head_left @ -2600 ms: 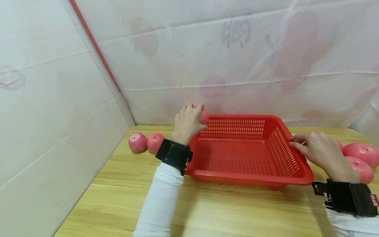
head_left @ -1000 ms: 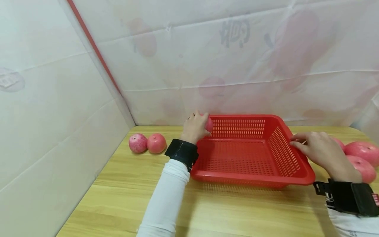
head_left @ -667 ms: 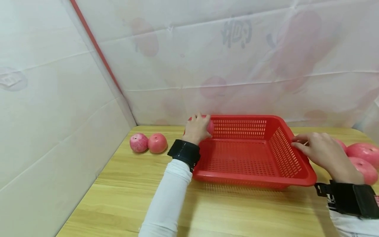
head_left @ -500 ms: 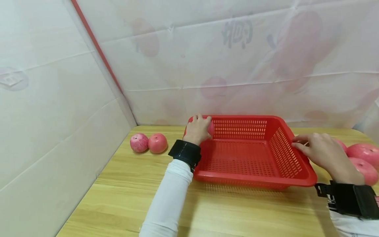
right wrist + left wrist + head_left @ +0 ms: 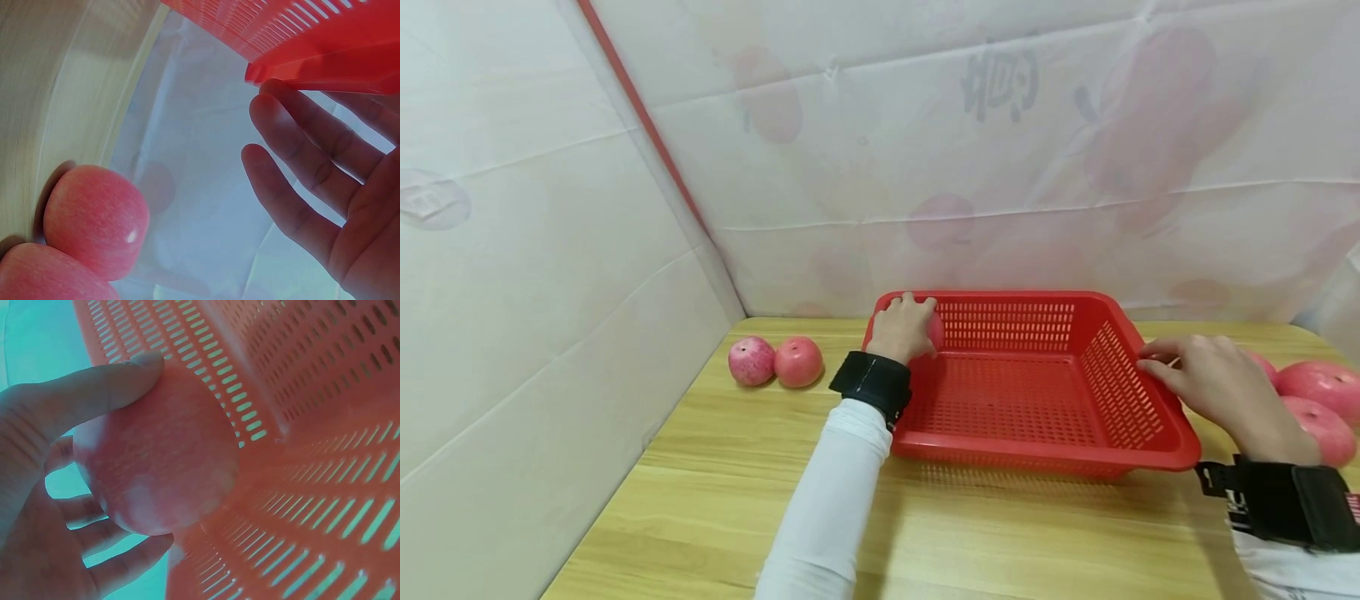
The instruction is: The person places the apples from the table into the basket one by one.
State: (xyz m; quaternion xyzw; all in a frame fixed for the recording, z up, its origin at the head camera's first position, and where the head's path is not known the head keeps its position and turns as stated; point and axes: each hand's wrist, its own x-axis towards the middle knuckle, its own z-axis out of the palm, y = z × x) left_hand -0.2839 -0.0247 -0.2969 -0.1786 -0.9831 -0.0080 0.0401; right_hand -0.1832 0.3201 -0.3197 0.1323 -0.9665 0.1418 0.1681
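My left hand grips a pink-red apple inside the left end of a red slotted plastic basket. In the left wrist view the thumb lies over the apple and the other fingers curl beneath it, close to the basket's slotted walls. At the basket's right rim rests my right hand, thumb and forefinger at the edge. Its other fingers extend loosely below the rim in the right wrist view, holding nothing.
Left of the basket, a mottled apple and a redder apple sit side by side on the wooden table. Several apples lie beyond the right hand. Pale printed sheeting walls the back and left.
With the apple in its grip, my left hand has moved right and lower, from the basket's left rim down into its left end. My right hand has stayed at the right rim.
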